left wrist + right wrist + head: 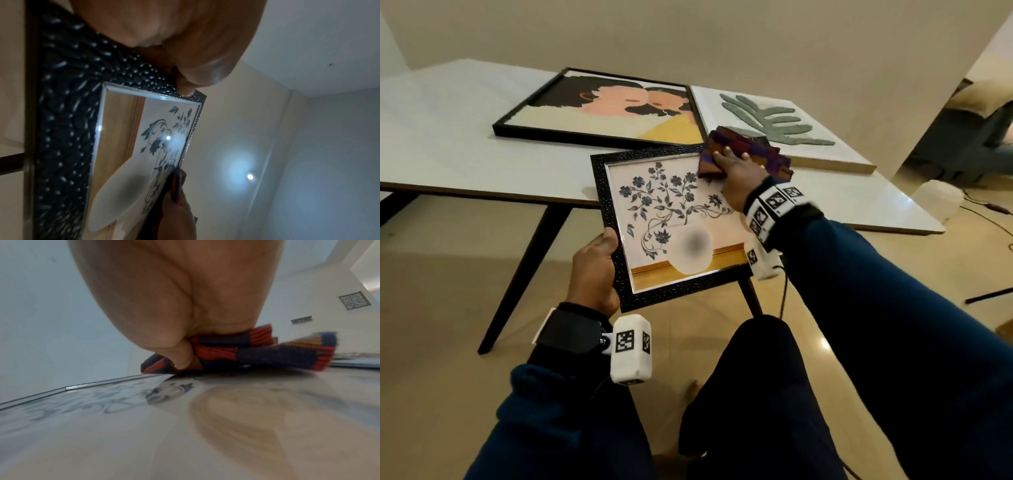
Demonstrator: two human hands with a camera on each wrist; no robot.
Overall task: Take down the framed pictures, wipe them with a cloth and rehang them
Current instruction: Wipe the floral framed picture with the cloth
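Surface: a white table (448,137) on dark slanted legs, standing on a glossy beige tiled floor (431,308) against a plain pale wall; the right wrist view shows a square printed code sheet (354,302) fixed to a wall.

Edges and room: the left half of the tabletop is bare, and open floor lies under the near edge. The floral picture (664,212), in a black textured frame, overhangs that near edge, its far end over the tabletop and its near end out over the floor (whether the far end rests on the table cannot be told).

Count: three pictures. Two lie flat on the table, side by side with edges close: a black-framed portrait print (602,109) and a leaf canvas (774,120) to its right. One cloth (743,154), folded, striped red and dark blue.

Hands: the left hand (594,270) grips the floral picture's left frame edge, thumb on the front. The right hand (738,176) presses the cloth onto the picture's upper right corner, fingers laid over it, thumb tucked into a fold.
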